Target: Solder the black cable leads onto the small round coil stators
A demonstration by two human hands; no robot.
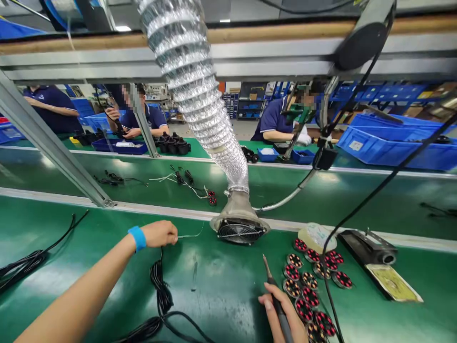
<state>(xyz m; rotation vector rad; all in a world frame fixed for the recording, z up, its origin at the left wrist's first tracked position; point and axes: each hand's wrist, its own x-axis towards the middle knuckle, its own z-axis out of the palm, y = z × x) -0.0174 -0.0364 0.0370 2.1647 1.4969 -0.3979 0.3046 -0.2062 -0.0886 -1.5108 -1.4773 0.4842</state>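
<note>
My left hand (159,233), with a blue wristband, is closed in a pinch on a thin wire (191,235) that runs toward the fume fan (240,230). A coiled black cable (160,290) lies on the green mat below that hand. My right hand (282,314) grips a soldering iron (273,290) like a pen, tip pointing up and away over the mat. Several round red-and-black motor stators (309,286) lie just right of the right hand.
A foil exhaust hose (200,95) drops to the fan. A soldering stand (367,245) and yellow sponge tray (392,283) sit at right. Black cable bundles (24,262) lie at left. Other people work across the green conveyor (321,190) with blue bins (392,143).
</note>
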